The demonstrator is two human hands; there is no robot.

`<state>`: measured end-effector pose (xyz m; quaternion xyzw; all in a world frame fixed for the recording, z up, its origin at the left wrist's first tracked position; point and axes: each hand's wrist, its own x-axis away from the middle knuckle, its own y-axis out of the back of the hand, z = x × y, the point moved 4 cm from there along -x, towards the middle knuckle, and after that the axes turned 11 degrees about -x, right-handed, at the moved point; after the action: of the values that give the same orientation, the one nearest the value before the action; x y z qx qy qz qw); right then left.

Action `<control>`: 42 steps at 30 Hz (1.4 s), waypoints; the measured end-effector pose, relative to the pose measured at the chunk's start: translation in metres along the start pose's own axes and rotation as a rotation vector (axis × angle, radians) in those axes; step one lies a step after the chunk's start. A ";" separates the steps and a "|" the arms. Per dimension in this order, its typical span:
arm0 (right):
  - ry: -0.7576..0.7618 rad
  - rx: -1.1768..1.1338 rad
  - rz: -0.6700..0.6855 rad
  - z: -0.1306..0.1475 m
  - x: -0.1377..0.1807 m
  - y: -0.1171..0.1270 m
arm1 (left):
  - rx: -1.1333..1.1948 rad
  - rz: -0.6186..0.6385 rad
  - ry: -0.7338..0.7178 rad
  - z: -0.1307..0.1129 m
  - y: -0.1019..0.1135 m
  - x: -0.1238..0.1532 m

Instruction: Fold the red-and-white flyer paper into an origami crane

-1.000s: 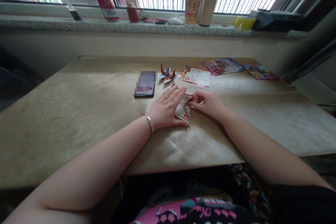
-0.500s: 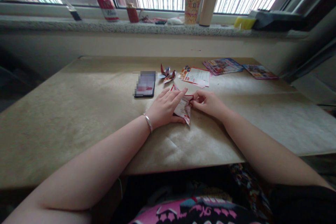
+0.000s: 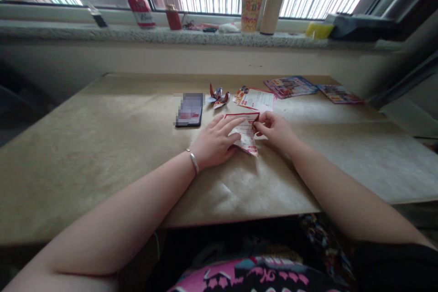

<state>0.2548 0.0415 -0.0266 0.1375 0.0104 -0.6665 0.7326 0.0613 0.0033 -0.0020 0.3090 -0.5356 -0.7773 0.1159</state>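
grip, right hand [image 3: 275, 132]: thumb and fingers together, clamped on the right edge of the folded paper [image 3: 247, 133], close to its far corner. left hand [image 3: 215, 143]: fingers apart, lying over the left part of the same paper, not closed round it. paper lies on the surface [image 3: 119, 146], between the hands; near right corner comes to a point, uncovered. exact layers under the left fingers: cannot tell.

risks, my judgement: a crease could land crooked if the pinched edge shifts while the left hand presses loosely. thin printed paper may tear at the corner if the pinch pulls hard against that press. light pressure might let the whole piece skid.

outward: loose printed sheets [image 3: 258, 99] just far of the paper; sliding far could nudge them. small folded piece [image 3: 218, 96] far left of it, easily crushed by a stray knuckle. phone [image 3: 192, 109] left of that.
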 end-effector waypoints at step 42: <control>-0.003 0.031 0.100 0.005 0.004 -0.013 | 0.042 0.088 0.195 0.003 -0.006 -0.001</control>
<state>0.2417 0.0353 -0.0248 0.1482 -0.0079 -0.6293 0.7629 0.0609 0.0086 -0.0060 0.3619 -0.5508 -0.7264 0.1950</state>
